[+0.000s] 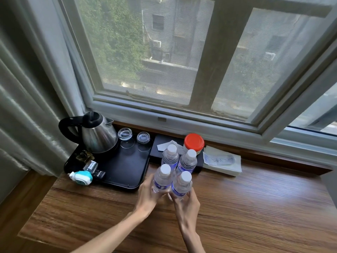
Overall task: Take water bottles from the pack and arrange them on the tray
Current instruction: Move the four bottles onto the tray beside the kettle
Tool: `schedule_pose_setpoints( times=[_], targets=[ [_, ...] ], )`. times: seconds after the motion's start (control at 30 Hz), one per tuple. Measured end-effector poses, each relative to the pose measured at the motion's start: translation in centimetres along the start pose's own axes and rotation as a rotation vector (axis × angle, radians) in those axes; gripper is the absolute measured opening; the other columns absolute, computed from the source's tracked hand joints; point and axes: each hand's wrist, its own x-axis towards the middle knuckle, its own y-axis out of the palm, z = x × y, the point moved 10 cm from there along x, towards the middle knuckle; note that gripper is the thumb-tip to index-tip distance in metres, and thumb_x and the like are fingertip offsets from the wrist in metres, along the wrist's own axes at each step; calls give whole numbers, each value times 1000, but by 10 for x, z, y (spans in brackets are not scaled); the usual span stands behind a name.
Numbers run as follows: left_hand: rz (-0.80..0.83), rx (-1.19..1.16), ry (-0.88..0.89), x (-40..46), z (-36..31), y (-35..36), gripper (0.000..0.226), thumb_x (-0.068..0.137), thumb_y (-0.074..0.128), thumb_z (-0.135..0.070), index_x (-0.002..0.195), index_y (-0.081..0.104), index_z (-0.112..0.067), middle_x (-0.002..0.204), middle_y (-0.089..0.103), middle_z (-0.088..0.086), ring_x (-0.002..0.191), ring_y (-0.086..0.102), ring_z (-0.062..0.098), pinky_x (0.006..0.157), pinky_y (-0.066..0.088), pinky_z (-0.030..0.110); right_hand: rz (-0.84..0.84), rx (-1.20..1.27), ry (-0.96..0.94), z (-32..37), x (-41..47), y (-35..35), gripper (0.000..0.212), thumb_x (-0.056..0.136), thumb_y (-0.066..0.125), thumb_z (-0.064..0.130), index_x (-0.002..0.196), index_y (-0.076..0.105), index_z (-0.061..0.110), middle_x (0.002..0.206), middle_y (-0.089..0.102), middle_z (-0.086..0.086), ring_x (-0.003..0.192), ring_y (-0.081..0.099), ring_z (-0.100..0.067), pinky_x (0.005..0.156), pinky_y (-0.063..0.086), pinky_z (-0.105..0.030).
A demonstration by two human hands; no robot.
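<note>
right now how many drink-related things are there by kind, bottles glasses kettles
water bottles: 4, clustered, none on the tray yet
glasses: 2, upside down on the tray
kettle: 1, on the tray
total: 7

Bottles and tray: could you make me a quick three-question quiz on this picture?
1. How many bottles are in the cluster?
2. True or false: a bottle already stands on the tray.
3. Which sits on the tray: A) kettle B) red-lidded jar C) tissue box?

Key: 1. Four, with the left hand and right hand gripping the near two. 2. False. 3. A.
</note>
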Motion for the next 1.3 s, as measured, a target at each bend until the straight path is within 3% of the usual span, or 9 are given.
schedule_pose_setpoints(
  times=[0.1,0.27,0.43,0.5,0.6,0.77,0.9,1.07,1.3],
  targets=[
    [-42,-63,0,-4,6,-18,60,58,92,-46,109,65,-29,101,77,-11,95,74,9,81,60,45,-3,28,-33,9,-11,12,57,67,91,32,118,65,35,107,73,20,102,68,2,88,57,-34],
    [-135,-85,26,0,0,-74,59,53,92,-42,104,65,-36,96,76,-18,92,73,2,80,61,32,8,78,-120,49,-21,48,60,64,93,36,118,68,25,110,73,17,105,66,2,87,55,-24],
    [-205,-163,-35,32,22,-127,66,51,94,-42,109,66,-28,103,77,-2,102,72,22,87,58,46,67,62,-141,93,-19,108,49,68,88,47,107,68,26,97,73,16,90,65,5,78,49,-11],
    [-221,-108,-46,46,29,-143,59,56,92,-33,108,65,-25,102,76,-2,104,72,23,88,58,44,74,69,-133,102,-14,131,48,70,86,48,107,67,26,97,73,15,89,65,5,77,48,-10],
    [-256,-30,-38,70,39,-160,57,57,92,-25,108,65,-27,98,78,-7,95,74,11,84,60,45,78,67,-105,106,-1,160,50,69,86,44,109,66,23,99,74,11,90,68,0,79,52,-21],
    [-295,86,-49,98,45,-167,44,60,91,-20,95,65,-20,91,77,-1,89,73,16,77,60,39,120,87,-52,110,21,191,45,70,87,35,106,65,20,97,72,9,89,66,0,71,44,-3],
    [-291,113,-74,119,54,-165,49,59,92,-25,98,65,-14,95,77,5,92,72,21,77,58,42,81,76,-29,106,34,200,38,72,85,31,101,60,24,94,69,9,87,64,-4,70,43,-12],
    [-283,78,-76,133,59,-162,50,63,91,-25,102,62,-18,99,77,1,93,72,15,80,59,43,32,44,-32,100,48,210,40,72,85,29,102,60,22,97,70,8,90,66,-10,80,52,-31],
    [-299,34,-67,145,51,-157,54,66,89,-17,111,60,-17,106,75,3,99,71,17,86,58,43,-15,36,-36,98,62,217,41,75,83,26,107,58,24,102,69,9,94,67,-11,83,55,-34]
  ],
)
